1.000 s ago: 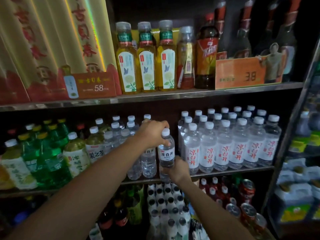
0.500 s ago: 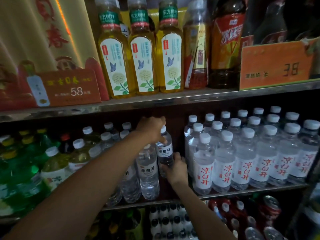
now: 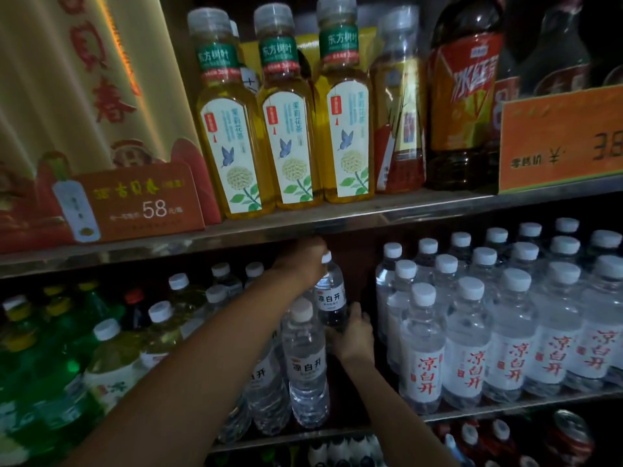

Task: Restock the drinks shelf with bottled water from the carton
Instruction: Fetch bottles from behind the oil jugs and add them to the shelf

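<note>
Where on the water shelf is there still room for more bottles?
The dark gap behind the held bottle, between the left water row and the red-labelled water block. Both hands fill its front; elsewhere is packed.

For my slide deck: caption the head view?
Both hands seat a water bottle deep on the middle shelf, left hand on top, right hand low.

3 tea bottles (image 3: 290,129) — 2 hands (image 3: 303,261).

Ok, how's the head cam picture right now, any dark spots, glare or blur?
Head view: dim overall; the gap behind the held bottle is nearly black; the upper shelf edge shows a faint sheen; the left hand looks slightly soft; wide-angle bowing tilts the shelves.
</note>
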A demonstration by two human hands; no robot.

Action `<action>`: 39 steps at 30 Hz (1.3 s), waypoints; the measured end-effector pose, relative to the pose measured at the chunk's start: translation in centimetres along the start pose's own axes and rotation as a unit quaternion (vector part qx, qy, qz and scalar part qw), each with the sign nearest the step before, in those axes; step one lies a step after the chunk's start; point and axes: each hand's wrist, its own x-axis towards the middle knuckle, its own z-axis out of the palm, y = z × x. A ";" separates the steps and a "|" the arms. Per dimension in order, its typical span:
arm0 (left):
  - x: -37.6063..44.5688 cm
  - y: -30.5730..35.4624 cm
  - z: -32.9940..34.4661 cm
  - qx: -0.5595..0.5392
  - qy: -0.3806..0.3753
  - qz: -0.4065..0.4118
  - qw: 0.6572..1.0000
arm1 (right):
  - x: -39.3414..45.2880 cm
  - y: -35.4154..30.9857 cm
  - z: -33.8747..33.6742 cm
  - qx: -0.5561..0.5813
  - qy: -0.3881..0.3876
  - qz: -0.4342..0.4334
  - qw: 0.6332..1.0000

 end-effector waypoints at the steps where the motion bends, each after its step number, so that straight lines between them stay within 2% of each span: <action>1: -0.1 0.0 0.0 -0.005 -0.001 -0.002 1.000 | -0.1 0.0 -0.1 0.002 -0.004 0.003 1.000; 9: -2.4 0.8 -1.2 0.007 -0.040 -0.035 0.999 | -2.1 -0.3 -2.2 0.017 -0.070 0.017 0.997; 15: -6.6 2.0 -3.9 -0.023 -0.002 -0.027 0.999 | -5.9 -1.7 -6.3 -0.050 -0.081 -0.022 0.995; 24: -20.7 4.0 -6.6 0.023 0.026 0.011 0.999 | -17.6 -4.7 -12.8 -0.157 -0.039 -0.112 0.981; 32: -35.0 7.4 -6.4 0.016 -0.017 0.033 0.999 | -31.1 -4.3 -17.9 -0.192 -0.030 -0.103 0.976; 39: -43.1 12.4 -4.8 0.003 -0.030 0.066 0.997 | -40.7 -1.6 -22.6 -0.229 0.001 -0.078 0.970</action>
